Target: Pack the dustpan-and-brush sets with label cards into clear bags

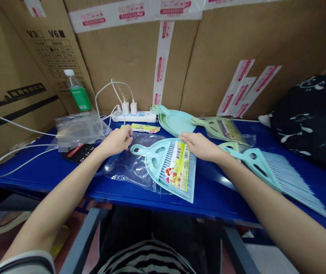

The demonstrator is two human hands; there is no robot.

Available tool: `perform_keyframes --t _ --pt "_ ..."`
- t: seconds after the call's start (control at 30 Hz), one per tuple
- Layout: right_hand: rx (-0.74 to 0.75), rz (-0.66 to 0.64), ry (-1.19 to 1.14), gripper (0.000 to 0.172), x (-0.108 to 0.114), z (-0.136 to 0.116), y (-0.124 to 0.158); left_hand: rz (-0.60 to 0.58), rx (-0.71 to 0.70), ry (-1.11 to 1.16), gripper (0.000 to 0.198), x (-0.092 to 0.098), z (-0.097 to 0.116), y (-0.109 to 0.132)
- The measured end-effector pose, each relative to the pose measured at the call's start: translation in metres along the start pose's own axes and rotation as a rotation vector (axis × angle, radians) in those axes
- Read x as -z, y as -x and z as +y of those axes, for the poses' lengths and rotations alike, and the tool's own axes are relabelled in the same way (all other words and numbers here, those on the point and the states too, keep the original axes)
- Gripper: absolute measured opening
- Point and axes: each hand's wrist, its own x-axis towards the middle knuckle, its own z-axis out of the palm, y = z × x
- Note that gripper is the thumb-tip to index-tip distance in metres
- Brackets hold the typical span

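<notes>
Head view: left hand [116, 140], fingers curled, over plastic bag [128, 171]; right hand [199, 147], fingers spread, on dustpan [151, 167] rim.

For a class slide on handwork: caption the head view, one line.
Left hand above a clear plastic bag, right hand at a labelled light-blue dustpan-and-brush set, on a blue bench.

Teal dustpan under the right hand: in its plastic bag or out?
Out, it seems: the teal dustpan lies uncovered on the clear plastic bag, which spreads beside it.
</notes>
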Motion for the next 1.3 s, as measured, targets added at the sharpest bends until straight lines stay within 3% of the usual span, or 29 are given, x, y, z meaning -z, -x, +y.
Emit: perform_keyframes --t 0.2,0.33,0.47,0.63,0.87,1.03,1.3 --pt "0.050 0.075 -0.117 0.018 -0.008 0.003 0.000 -0.020 0.031 0.165 0.015 -0.007 -0.002 -0.002" --pt "0.043 0.103 -0.156 0.015 -0.010 -0.002 0.000 -0.010 -0.009 0.095 0.018 -0.007 -0.004 -0.003" --pt "-0.031 0.078 -0.168 0.015 -0.010 -0.009 0.001 -0.004 -0.040 0.007 0.017 -0.004 -0.005 -0.002" --pt "-0.111 0.030 -0.160 0.015 -0.008 -0.013 0.002 -0.060 -0.055 0.072 0.021 0.003 -0.006 -0.001" --pt "-0.088 0.022 -0.200 0.016 -0.007 -0.008 0.001 -0.160 -0.115 0.193 0.018 0.007 -0.011 0.001" --pt "-0.097 0.012 -0.333 0.015 -0.008 -0.004 -0.001 -0.223 -0.059 0.210 0.021 0.007 -0.009 0.001" --pt "-0.250 -0.094 -0.753 0.016 -0.011 -0.006 -0.002 -0.231 -0.069 0.182 0.018 0.004 -0.009 -0.001"
